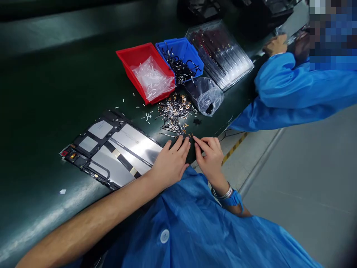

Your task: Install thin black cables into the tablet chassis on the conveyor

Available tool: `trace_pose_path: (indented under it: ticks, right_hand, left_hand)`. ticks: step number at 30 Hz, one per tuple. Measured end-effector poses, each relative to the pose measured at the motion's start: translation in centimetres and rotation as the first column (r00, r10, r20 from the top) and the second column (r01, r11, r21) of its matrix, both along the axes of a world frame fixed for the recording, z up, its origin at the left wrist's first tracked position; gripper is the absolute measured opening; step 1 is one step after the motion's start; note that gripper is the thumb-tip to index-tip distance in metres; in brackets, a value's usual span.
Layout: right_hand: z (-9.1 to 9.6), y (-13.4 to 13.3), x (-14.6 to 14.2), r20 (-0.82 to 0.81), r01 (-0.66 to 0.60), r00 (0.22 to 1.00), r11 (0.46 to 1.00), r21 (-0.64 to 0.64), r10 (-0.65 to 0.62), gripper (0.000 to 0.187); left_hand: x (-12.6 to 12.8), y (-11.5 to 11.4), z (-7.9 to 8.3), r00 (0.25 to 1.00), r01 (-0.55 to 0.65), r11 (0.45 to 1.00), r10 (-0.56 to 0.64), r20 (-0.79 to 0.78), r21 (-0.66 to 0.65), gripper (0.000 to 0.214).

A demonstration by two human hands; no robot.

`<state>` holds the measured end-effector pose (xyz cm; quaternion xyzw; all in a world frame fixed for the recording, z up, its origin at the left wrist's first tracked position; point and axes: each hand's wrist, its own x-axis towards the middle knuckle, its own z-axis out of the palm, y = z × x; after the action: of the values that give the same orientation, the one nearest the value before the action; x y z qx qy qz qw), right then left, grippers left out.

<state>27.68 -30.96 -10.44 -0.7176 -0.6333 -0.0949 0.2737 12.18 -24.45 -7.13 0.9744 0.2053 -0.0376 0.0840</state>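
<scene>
My left hand (171, 160) lies with fingers stretched out and slightly apart at the near edge of a pile of small flex cables (174, 111), black and silver with gold-coloured ends. My right hand (209, 155) is closed in a pinch beside it, fingertips by a few tiny gold-coloured pieces; what they hold, if anything, is too small to make out. Left of my hands rests an opened tablet-like device (126, 139), its silver battery panels and black frame exposed. My left forearm passes over its near corner.
Behind the pile stand a red bin (134, 70) with a clear bag and a blue bin (178, 46) of black cables. A clear plastic tray (223, 56) and plastic bag (210, 97) lie right. White slips (147, 116) are scattered about. A co-worker's blue sleeve (292, 89) reaches in.
</scene>
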Motion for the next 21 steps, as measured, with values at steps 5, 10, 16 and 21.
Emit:
trace_pose_path:
  ticks: [5,10,16,21]
  right_hand:
    - [0.11,-0.10,-0.09,-0.014,0.015,1.000,1.000,-0.013,-0.015,0.024]
    - [0.27,0.01,-0.16,-0.060,-0.043,0.997,0.999,0.020,0.045,0.024]
    - [0.11,0.07,0.23,-0.063,0.016,0.998,1.000,-0.014,-0.017,0.026]
    - [0.07,-0.04,-0.10,0.008,-0.013,1.000,1.000,-0.027,0.013,0.029]
  left_hand:
    - [0.15,0.03,-0.05,1.000,0.003,1.000,-0.003,0.015,0.008,0.059]
    - [0.09,-0.01,-0.09,1.000,0.002,1.000,-0.002,0.023,-0.007,0.058]
    - [0.04,-0.05,-0.10,1.000,0.006,1.000,-0.006,0.015,-0.021,0.059]
    - [0.11,0.02,-0.07,1.000,0.012,1.000,-0.013,-0.004,-0.021,0.059]
